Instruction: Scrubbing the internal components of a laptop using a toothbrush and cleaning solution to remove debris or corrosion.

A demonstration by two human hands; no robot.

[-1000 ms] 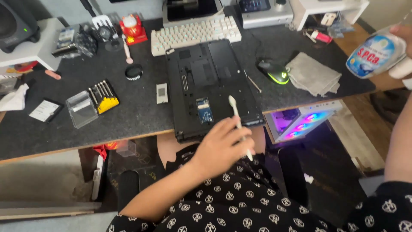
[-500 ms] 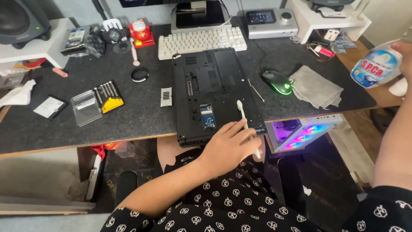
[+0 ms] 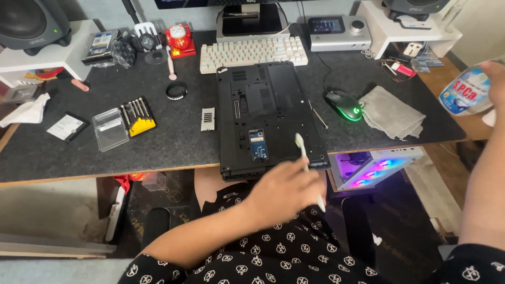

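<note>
A black laptop (image 3: pixel 265 113) lies upside down on the dark desk mat, with a small blue card showing in an open bay (image 3: pixel 257 144). My left hand (image 3: pixel 281 192) hovers just below the laptop's near edge and grips a white toothbrush (image 3: pixel 306 164), bristle end pointing up over the laptop's lower right corner. My right hand (image 3: pixel 494 79) is raised at the far right edge, holding a white and blue plastic bottle (image 3: pixel 465 92) above the wooden desk corner.
A grey cloth (image 3: pixel 392 111) and a black mouse with green light (image 3: pixel 344 105) lie right of the laptop. A white keyboard (image 3: pixel 252 52) sits behind it. Left are a small vent cover (image 3: pixel 208 119), a yellow screwdriver bit set (image 3: pixel 138 115) and a clear plastic lid (image 3: pixel 110 129).
The view has shifted, so the desk sits lower in frame. My left hand with the toothbrush stays at the laptop's near edge. My right hand keeps the bottle raised at the right.
</note>
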